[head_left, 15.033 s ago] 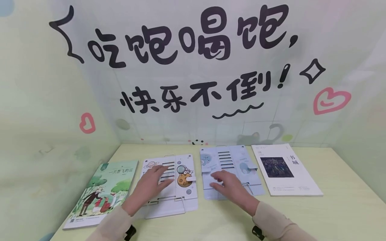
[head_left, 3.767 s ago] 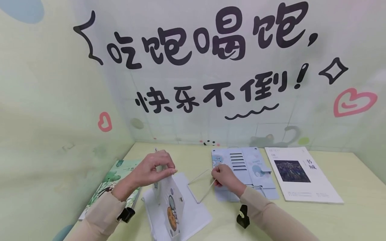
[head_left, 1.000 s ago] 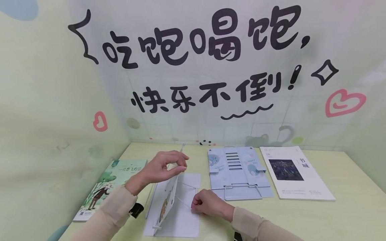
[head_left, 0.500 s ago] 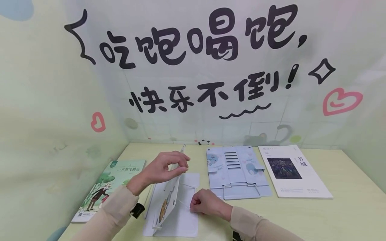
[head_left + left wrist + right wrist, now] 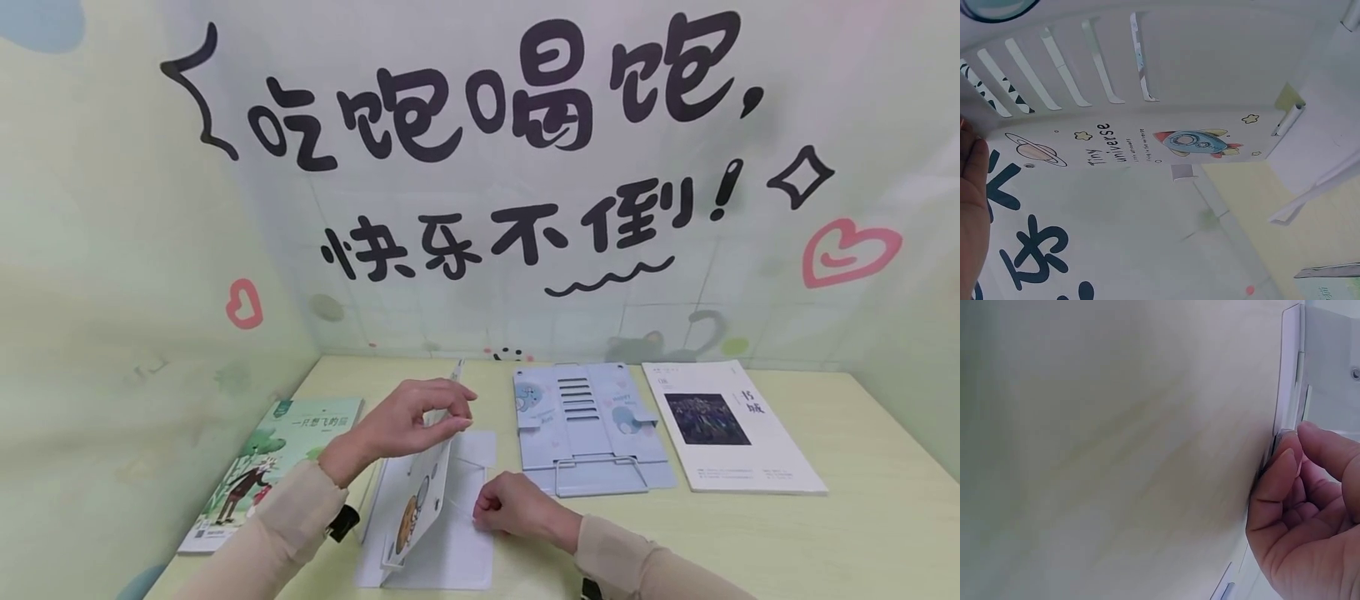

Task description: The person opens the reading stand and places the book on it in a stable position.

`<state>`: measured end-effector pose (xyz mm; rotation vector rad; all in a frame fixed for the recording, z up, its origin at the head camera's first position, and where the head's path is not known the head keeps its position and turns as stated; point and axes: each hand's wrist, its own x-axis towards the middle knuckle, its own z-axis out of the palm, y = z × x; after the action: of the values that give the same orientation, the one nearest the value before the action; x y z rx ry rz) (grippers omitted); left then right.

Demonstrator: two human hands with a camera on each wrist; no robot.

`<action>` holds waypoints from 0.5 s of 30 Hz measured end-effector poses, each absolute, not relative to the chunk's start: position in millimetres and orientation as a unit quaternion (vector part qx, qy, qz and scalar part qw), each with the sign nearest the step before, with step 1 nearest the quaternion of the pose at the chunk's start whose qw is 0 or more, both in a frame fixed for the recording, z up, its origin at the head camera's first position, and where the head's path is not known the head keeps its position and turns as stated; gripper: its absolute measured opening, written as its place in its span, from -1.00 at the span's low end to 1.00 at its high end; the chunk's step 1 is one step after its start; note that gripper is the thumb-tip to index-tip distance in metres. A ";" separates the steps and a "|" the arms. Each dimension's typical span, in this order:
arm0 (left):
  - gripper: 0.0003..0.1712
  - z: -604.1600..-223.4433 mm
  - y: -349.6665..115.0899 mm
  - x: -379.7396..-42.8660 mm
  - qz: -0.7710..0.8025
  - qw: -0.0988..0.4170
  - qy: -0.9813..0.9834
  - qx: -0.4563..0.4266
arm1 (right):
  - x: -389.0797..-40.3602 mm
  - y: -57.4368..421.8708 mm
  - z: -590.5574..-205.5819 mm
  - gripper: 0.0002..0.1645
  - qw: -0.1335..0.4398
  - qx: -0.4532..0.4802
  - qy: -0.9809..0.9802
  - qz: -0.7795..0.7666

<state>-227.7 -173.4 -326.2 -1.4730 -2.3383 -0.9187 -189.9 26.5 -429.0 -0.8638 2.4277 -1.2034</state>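
A white book stand (image 5: 431,492) with an astronaut print has its panel raised steeply above its flat white base (image 5: 467,554). My left hand (image 5: 401,421) holds the panel near its top, thumb and fingers bent around the edge. The left wrist view shows the slotted panel (image 5: 1229,62) with a rocket print, and part of the hand at the left edge. Low at the base's right side, my right hand (image 5: 525,508) has curled fingers and pinches the thin wire support; the fingertips partly hide the wire. Close up, this hand (image 5: 1310,531) touches the base's edge.
A blue book stand (image 5: 592,429) lies folded flat behind my right hand. Beside it on the right is a white book (image 5: 738,433) with a dark picture. A green illustrated book (image 5: 258,483) lies at the left. The pale table (image 5: 847,542) meets a printed wall behind.
The white stand lay flat at first; its panel is now raised in my left hand. My right hand has brought the wire down toward the base's right side. The last second shows almost no movement.
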 end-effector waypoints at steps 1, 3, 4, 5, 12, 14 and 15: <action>-0.85 -326.0 -172.8 -227.8 -0.313 0.116 -0.798 -0.502 | -189.1 27.9 -429.2 -0.88 0.152 -0.298 0.841 -0.425; -0.85 -326.0 -171.8 -228.0 -0.318 0.115 -0.800 -0.496 | -186.1 30.9 -429.6 -0.93 0.158 -0.290 0.836 -0.438; -0.86 -326.2 -171.6 -228.2 -0.325 0.113 -0.801 -0.490 | -184.1 32.5 -429.6 -0.96 0.160 -0.287 0.832 -0.447; -0.86 -326.8 -171.5 -228.4 -0.337 0.111 -0.801 -0.483 | -181.5 33.9 -429.7 -0.96 0.163 -0.281 0.828 -0.457; -0.87 -331.8 -177.4 -237.8 -0.455 0.133 -0.799 -0.370 | -153.3 34.9 -421.5 -0.83 0.170 -0.279 0.780 -0.533; -0.83 -334.0 -180.8 -244.0 -0.459 0.133 -0.819 -0.318 | -143.6 30.2 -416.3 -0.83 0.169 -0.297 0.755 -0.559; -0.79 -335.3 -182.5 -247.3 -0.456 0.128 -0.831 -0.294 | -138.9 27.2 -413.4 -0.83 0.168 -0.307 0.743 -0.571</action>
<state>-247.3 -182.5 -335.3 -0.8550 -2.4163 -1.3256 -138.9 27.2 -413.4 -0.8733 2.1119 -1.6238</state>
